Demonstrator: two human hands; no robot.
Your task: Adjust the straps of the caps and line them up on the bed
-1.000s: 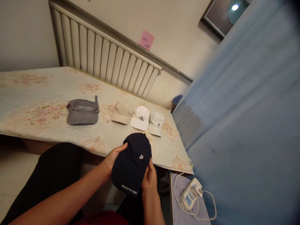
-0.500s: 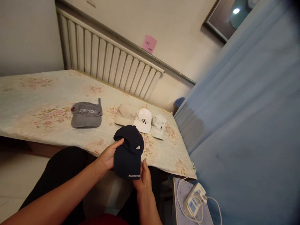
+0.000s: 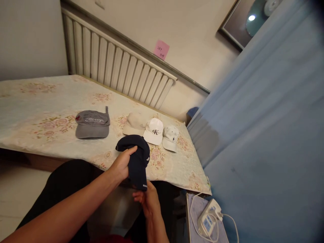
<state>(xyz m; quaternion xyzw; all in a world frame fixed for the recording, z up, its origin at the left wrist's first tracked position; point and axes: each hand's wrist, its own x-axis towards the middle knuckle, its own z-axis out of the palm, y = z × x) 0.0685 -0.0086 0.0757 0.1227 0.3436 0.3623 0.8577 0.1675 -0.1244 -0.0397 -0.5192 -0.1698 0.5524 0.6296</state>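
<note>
- Navy cap (image 3: 139, 162): held up on near side of white CK cap (image 3: 153, 131), tilted, brim downward; gripped at one side by L hand (image 3: 122, 164), thumb on top.
- R hand (image 3: 151, 199): half-curled by brim edge, fingers blurred; can't tell if grasping.
- Risk: poss. slip or twist from slack one-sided L grip; poss. dented crown from thumb pressure.
- Mat'ls: matte, soft-looking fabric crown, stiffer-looking brim w/ pale lettering; domed form on white CK cap too.
</note>
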